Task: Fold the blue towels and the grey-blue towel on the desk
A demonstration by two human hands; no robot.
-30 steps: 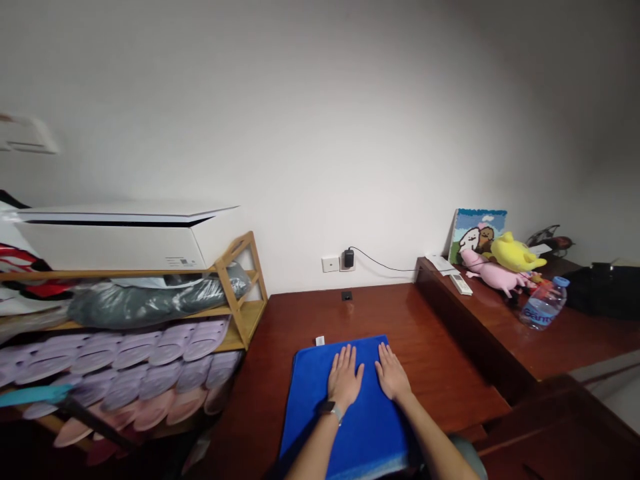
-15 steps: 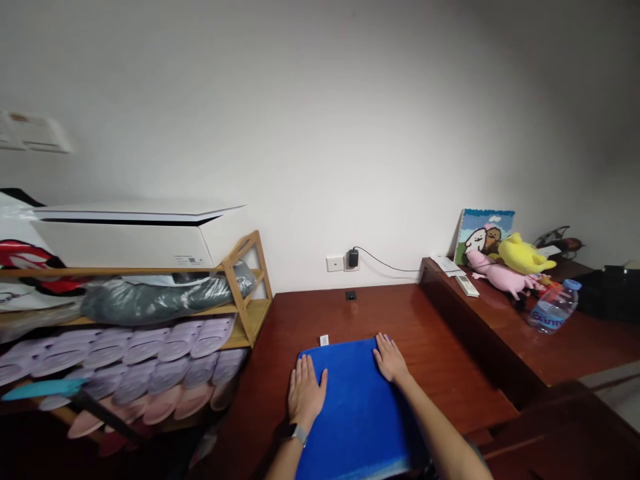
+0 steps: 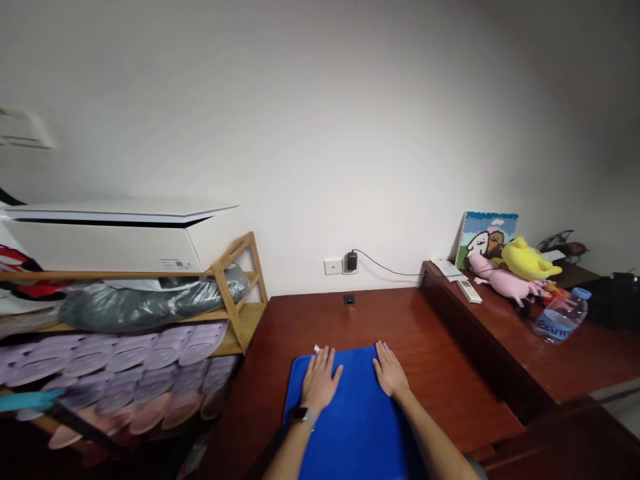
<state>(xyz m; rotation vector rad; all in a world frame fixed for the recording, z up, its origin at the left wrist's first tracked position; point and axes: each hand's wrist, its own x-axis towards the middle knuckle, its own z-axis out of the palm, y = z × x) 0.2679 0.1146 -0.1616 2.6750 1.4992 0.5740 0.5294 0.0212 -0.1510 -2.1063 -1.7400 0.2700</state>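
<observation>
A blue cloth (image 3: 357, 413) lies flat on the reddish-brown wooden desk (image 3: 310, 320), with a small white tag at its far left edge. My left hand (image 3: 320, 383) rests flat on the cloth's left part, fingers stretched towards the far edge; a watch (image 3: 303, 415) is on that wrist. Flat at the far right corner of the cloth lies my right hand (image 3: 391, 371), its fingers pointing away from me. Neither hand grips anything. The near end of the cloth runs out of the picture.
A wooden rack (image 3: 240, 287) on the left carries a white box (image 3: 100, 243), a plastic-wrapped dark bundle (image 3: 150, 307) and several lilac slippers (image 3: 130, 350). On the raised right surface are a water bottle (image 3: 563, 319), plush toys (image 3: 530, 259) and a remote control (image 3: 469, 291). A black plug (image 3: 352, 260) sits in the wall socket.
My left hand has moved right and forward from the cloth's left edge onto the cloth. My right hand stays at the far right corner. The view has shifted slightly.
</observation>
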